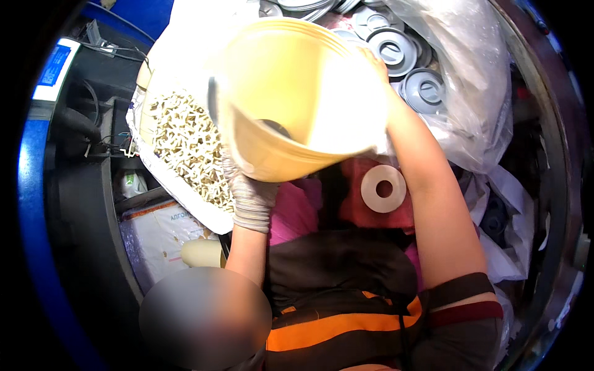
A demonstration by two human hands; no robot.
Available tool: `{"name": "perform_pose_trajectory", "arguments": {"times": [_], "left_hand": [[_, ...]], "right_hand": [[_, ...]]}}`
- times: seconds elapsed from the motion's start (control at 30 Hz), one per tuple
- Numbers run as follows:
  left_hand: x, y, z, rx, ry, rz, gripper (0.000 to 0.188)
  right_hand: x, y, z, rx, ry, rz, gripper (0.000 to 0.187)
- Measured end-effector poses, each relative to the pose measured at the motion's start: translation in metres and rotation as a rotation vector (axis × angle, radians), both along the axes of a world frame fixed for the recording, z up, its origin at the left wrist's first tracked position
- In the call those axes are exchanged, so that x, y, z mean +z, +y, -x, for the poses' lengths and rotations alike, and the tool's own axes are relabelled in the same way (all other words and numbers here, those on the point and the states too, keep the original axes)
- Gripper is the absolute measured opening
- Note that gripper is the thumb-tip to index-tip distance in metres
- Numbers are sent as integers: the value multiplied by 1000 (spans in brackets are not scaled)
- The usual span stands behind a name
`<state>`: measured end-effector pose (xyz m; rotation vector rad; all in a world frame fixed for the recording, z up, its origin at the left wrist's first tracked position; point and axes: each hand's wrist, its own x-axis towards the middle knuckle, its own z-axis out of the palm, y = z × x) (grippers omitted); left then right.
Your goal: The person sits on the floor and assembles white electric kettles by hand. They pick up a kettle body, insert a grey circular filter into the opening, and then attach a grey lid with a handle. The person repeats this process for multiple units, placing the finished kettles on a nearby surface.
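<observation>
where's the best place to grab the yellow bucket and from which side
Probably by its wall near the rim, one grip from the left and one from the right: the yellow bucket is wide and round, so opposite holds should steady it. The gloved left hand is at its near-left side, the right hand at its far-right side.

We see a dark top (328, 354) — orange-banded, its sleeve (467, 337) maroon-trimmed — and a ribbed, pale knit glove (252, 210) on the left hand (244, 188).

Near left hand (249, 193) and right hand (375, 67), one bucket (278, 74), one ring (369, 187), at least four lids (411, 91) and dozens of pieces (185, 139) are seen.
</observation>
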<state>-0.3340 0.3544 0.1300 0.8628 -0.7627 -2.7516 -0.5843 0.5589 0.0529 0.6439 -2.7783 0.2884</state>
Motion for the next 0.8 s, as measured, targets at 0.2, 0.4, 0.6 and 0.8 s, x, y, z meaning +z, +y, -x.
{"name": "perform_pose_trajectory", "arguments": {"times": [0.2, 0.4, 0.6, 0.8], "left_hand": [[24, 16, 10, 70, -3, -12, 48], [0, 0, 4, -65, 205, -82, 47], [-6, 16, -5, -258, 430, -84, 39], [20, 38, -25, -385, 307, -243, 36]], "right_hand": [[31, 53, -16, -315, -518, 1141, 40], [141, 101, -144, 225, -273, 1374, 52], [185, 115, -232, 261, -12, 841, 57], [189, 139, -279, 349, 123, 759, 62]]}}
